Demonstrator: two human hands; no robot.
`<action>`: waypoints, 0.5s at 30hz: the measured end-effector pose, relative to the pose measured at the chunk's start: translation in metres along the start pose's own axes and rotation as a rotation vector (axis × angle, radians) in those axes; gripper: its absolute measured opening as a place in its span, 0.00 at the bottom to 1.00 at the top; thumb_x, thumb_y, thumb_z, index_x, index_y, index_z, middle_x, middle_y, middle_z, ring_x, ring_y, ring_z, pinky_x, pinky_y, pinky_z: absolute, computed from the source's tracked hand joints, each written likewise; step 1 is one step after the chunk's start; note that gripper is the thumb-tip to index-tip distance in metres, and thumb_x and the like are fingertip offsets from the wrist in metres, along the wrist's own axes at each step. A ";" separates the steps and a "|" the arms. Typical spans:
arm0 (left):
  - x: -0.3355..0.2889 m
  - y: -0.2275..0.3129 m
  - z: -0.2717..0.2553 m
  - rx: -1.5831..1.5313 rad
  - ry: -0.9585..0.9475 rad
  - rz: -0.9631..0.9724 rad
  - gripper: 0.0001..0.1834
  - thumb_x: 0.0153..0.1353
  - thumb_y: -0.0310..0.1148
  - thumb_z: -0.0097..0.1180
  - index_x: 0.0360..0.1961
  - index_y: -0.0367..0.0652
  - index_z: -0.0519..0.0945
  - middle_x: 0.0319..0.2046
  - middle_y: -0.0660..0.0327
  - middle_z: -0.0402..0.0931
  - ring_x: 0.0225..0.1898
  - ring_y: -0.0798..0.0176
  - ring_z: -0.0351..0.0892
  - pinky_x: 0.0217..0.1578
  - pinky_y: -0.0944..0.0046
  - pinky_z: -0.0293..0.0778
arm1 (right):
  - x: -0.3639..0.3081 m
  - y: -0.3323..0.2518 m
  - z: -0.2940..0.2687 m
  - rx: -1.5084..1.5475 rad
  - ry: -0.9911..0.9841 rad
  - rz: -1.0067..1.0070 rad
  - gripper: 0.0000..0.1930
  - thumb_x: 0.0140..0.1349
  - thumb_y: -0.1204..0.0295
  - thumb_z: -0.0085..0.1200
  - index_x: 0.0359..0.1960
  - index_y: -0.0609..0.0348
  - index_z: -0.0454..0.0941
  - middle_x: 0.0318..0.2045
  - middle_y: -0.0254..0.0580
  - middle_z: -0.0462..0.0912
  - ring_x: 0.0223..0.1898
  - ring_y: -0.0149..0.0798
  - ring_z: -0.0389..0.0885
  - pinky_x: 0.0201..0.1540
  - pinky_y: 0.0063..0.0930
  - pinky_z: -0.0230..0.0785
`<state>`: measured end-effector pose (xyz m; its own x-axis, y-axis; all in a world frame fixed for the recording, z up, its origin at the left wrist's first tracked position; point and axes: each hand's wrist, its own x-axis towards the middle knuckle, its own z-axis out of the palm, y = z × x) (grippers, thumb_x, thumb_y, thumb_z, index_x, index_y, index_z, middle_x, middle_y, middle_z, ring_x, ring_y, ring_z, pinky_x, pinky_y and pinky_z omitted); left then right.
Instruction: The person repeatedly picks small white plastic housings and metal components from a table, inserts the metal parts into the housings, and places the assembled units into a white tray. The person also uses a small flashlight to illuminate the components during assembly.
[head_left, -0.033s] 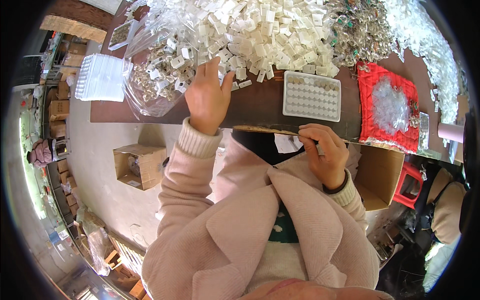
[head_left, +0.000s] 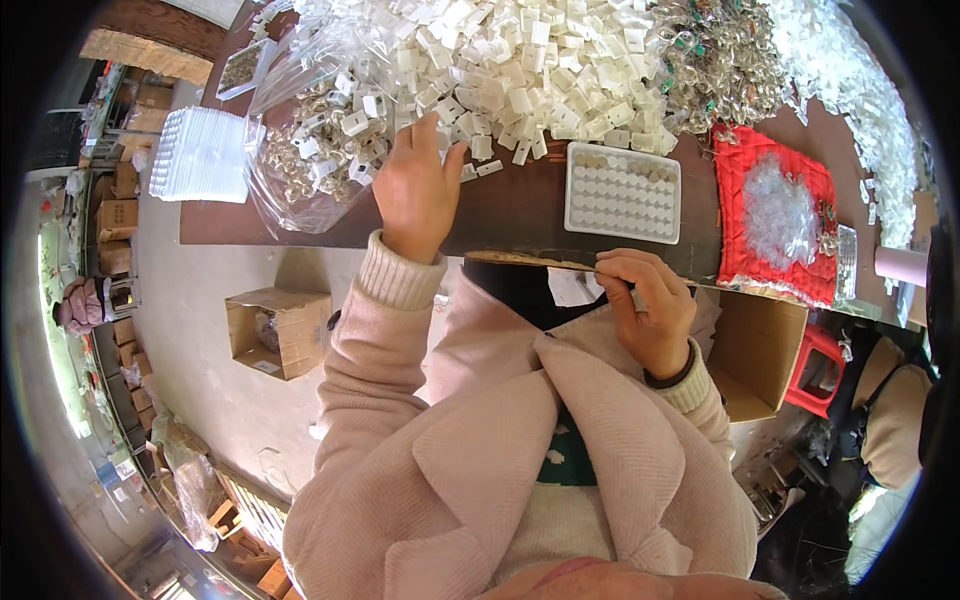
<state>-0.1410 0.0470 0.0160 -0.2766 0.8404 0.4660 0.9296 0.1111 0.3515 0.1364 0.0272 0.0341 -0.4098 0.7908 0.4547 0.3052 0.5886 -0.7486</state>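
My left hand (head_left: 418,195) is over the near edge of a heap of small white plastic pieces (head_left: 560,75). Its fingers stretch forward with the thumb apart, and I see nothing held in it. Just left of it lies a clear plastic bag (head_left: 290,215) with small metal and white parts. At the table's front edge, my right hand (head_left: 655,315) has its fingers bent and the thumb drawn in close; anything between the fingertips is too small to make out. Beyond it sits a white tray (head_left: 622,215) with rows of round hollows, a few at the far end filled.
A stack of white trays (head_left: 200,160) stands at the table's left. To the right are a red cloth (head_left: 735,250) bearing clear plastic bits (head_left: 780,210), and a pile of metal clips (head_left: 720,60). Cardboard boxes (head_left: 290,340) and a red stool (head_left: 815,375) are on the floor.
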 end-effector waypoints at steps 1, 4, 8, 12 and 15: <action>0.000 -0.002 0.006 0.008 0.035 0.023 0.18 0.57 0.34 0.68 0.48 0.41 0.81 0.37 0.51 0.81 0.30 0.49 0.81 0.35 0.54 0.77 | 0.000 0.000 -0.001 0.003 -0.007 -0.003 0.09 0.56 0.85 0.63 0.38 0.62 0.82 0.36 0.46 0.86 0.36 0.46 0.85 0.38 0.32 0.78; 0.002 -0.004 0.004 0.003 0.009 0.031 0.17 0.57 0.29 0.66 0.48 0.41 0.82 0.36 0.52 0.81 0.28 0.52 0.80 0.33 0.56 0.77 | 0.001 0.000 -0.004 0.028 0.022 0.003 0.09 0.56 0.85 0.62 0.39 0.63 0.82 0.37 0.47 0.85 0.35 0.45 0.85 0.38 0.31 0.78; -0.020 0.025 -0.016 -0.492 0.059 -0.062 0.17 0.55 0.18 0.65 0.47 0.38 0.83 0.37 0.57 0.83 0.29 0.64 0.81 0.30 0.67 0.75 | 0.006 -0.003 -0.005 0.244 0.073 0.209 0.09 0.60 0.83 0.61 0.42 0.64 0.81 0.37 0.46 0.85 0.36 0.39 0.85 0.39 0.28 0.76; -0.054 0.073 -0.020 -1.295 -0.184 0.028 0.18 0.52 0.09 0.62 0.45 0.34 0.80 0.48 0.50 0.80 0.50 0.60 0.81 0.50 0.64 0.77 | 0.012 -0.006 0.003 0.926 0.030 0.596 0.14 0.72 0.70 0.54 0.53 0.66 0.76 0.37 0.38 0.84 0.34 0.29 0.82 0.41 0.21 0.73; -0.065 0.096 -0.016 -1.524 -0.252 0.034 0.20 0.55 0.09 0.60 0.48 0.34 0.78 0.48 0.49 0.80 0.51 0.59 0.80 0.53 0.62 0.77 | 0.016 0.003 -0.002 0.952 -0.018 0.629 0.10 0.71 0.73 0.55 0.49 0.65 0.77 0.35 0.36 0.83 0.31 0.26 0.80 0.38 0.20 0.73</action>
<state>-0.0378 -0.0060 0.0323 -0.0686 0.9132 0.4017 -0.2302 -0.4063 0.8843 0.1329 0.0419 0.0402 -0.4293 0.8935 -0.1316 -0.3122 -0.2835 -0.9067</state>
